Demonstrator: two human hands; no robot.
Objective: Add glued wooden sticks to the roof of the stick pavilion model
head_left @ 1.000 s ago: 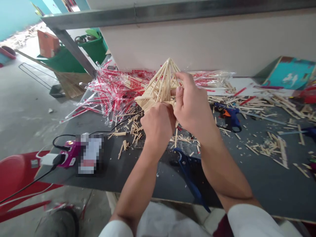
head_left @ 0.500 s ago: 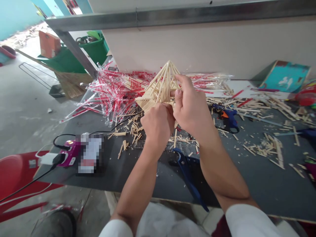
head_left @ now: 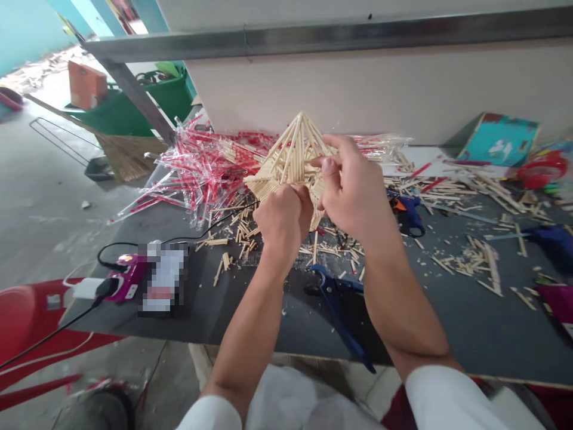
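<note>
Concrete floor fills my feed's left side, beside a dark worktop strewn with cut wooden sticks. Behind them I see a heap of red-and-white straws in clear wrap. A pyramid-shaped stick frame is held above the worktop, gripped by the left hand at its lower edge and the right hand at its side, the hands nearly touching. A blue glue gun lies to the right, blue-handled cutters below.

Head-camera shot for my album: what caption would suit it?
Left hand and right hand grip a pointed wooden-stick model above a cluttered workbench.
</note>
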